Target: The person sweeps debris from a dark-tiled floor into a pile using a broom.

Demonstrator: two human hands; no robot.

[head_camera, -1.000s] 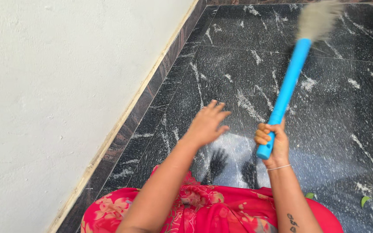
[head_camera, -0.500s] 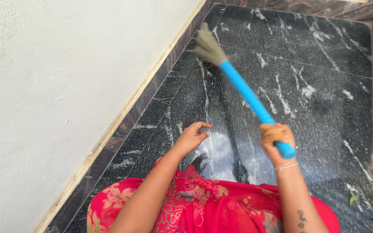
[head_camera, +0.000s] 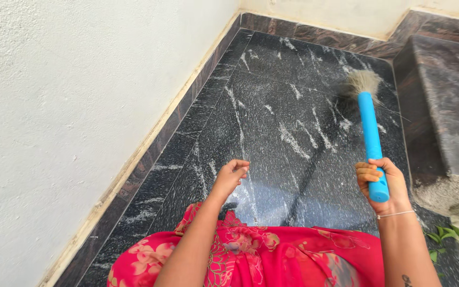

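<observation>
Right hand (head_camera: 383,183): grasping blue broom handle (head_camera: 370,133); bristles (head_camera: 364,81) far right on black floor (head_camera: 272,117)
Left hand (head_camera: 230,175): loosely curled, holding nothing

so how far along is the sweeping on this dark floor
Mid-job, by the look of it. Done: the polished floor near the person's red garment looks glossy. In hand: the right hand grips the blue-handled broom, bristles down by the step; the left hand hangs loosely curled, empty. Left: grey dust heaped beside the step and green leaves at the right edge.
</observation>
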